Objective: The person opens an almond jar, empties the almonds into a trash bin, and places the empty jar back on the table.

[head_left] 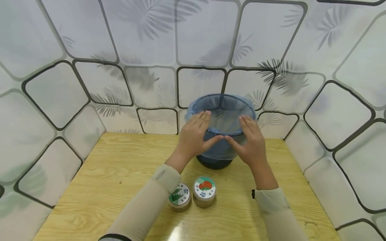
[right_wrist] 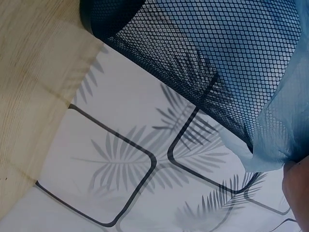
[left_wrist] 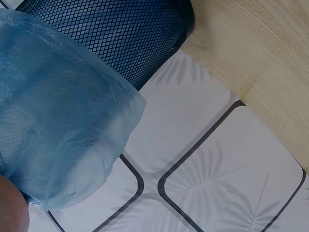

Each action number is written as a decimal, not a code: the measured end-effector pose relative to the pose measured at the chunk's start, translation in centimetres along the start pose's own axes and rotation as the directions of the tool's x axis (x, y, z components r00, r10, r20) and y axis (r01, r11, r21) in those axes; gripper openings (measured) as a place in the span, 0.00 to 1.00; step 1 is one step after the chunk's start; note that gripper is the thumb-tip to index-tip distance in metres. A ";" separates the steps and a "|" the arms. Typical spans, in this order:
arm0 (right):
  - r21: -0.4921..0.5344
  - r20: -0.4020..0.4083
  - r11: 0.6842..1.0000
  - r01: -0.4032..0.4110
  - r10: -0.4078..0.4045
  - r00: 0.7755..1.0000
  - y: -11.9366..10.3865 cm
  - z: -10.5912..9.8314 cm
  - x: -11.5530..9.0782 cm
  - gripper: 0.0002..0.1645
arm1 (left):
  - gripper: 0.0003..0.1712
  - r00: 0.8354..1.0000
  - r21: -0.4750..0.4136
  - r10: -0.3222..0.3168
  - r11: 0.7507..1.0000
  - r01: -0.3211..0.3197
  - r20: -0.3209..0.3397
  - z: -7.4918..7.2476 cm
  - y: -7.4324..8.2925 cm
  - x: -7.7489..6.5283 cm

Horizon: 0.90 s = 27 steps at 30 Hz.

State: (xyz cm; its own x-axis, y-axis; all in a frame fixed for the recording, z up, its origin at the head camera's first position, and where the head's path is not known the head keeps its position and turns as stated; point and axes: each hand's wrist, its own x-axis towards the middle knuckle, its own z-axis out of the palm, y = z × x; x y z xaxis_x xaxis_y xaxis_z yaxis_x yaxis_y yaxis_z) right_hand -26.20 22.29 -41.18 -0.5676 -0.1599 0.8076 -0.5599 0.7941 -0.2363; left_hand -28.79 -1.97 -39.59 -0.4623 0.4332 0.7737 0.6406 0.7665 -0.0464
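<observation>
A dark mesh wastebasket stands upright at the back of the table, lined with a thin blue plastic bag. The bag is folded out over the rim and hangs down the outside; in the left wrist view this bag drapes loosely over the mesh. My left hand lies at the front left of the rim, fingers straight and pointing forward. Opposite it, at the front right, my right hand has its fingers extended too. Both thumbs stretch inward and their tips nearly meet before the front rim.
Two round lidded jars stand near the front of the wooden table: one with a green plant on its lid, partly behind the left sleeve, the other with a tomato lid. Patterned walls enclose the back and sides.
</observation>
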 end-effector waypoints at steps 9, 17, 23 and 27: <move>0.041 -0.003 0.998 0.042 -0.042 0.999 -1.2 1.3 0.7 0.58 | 0.56 0.998 0.034 -0.012 0.999 0.014 -0.057 -0.9 -1.2 -1.2; 0.058 0.017 0.996 0.066 -0.067 0.998 -2.1 1.8 1.4 0.58 | 0.57 0.995 0.039 -0.036 0.998 0.040 -0.093 -1.5 -2.0 -1.9; 0.055 0.048 0.997 0.053 -0.056 0.997 -3.0 2.4 1.4 0.59 | 0.57 0.993 0.039 -0.052 0.998 0.057 -0.110 -2.0 -2.4 -2.7; 0.061 0.052 0.997 0.055 -0.058 0.997 -3.6 2.6 1.2 0.59 | 0.57 0.991 0.035 -0.052 0.998 0.056 -0.125 -2.2 -2.6 -3.2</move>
State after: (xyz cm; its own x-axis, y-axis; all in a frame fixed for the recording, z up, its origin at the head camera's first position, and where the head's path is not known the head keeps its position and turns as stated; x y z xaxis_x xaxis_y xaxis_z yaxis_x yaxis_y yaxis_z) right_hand -26.45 17.74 -40.74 -0.5648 -0.2358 0.7908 -0.6261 0.7468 -0.2245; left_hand -27.58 -6.41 -40.57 -0.4145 0.3305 0.8479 0.5920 0.8056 -0.0246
